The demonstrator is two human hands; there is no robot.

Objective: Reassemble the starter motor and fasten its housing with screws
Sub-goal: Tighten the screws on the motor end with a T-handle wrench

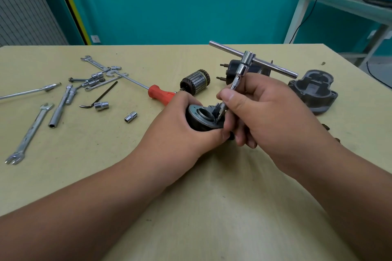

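a: where's the starter piece?
b: i see it low in the middle of my feed, over the pale yellow table (212,207). the left hand (186,127) is wrapped round the round motor housing (201,116), fingers curled under it, with the metal flange tilted up toward the camera. i can't tell whether it rests on the tabletop.
a: and the other hand?
b: the right hand (265,112) pinches the shaft of a t-handle socket driver (248,63), thumb and fingers closed on it. the tip sits at the flange edge, and the crossbar slants above.
a: what's on the surface?
b: behind the hands an armature (196,82) lies on its side, just beside a red-handled screwdriver (159,93). a dark motor body with studs (235,70) sits behind the driver, and a grey end cover (314,91) lies to the right. on the left i see a wrench (29,133), a hex key (101,96) and a small socket (101,105) among other loose tools.
a: the room?
b: a teal wall (180,2), a yellow strip (72,6) beside grey panelling on the left, and a pale shelf (339,4) at the right.
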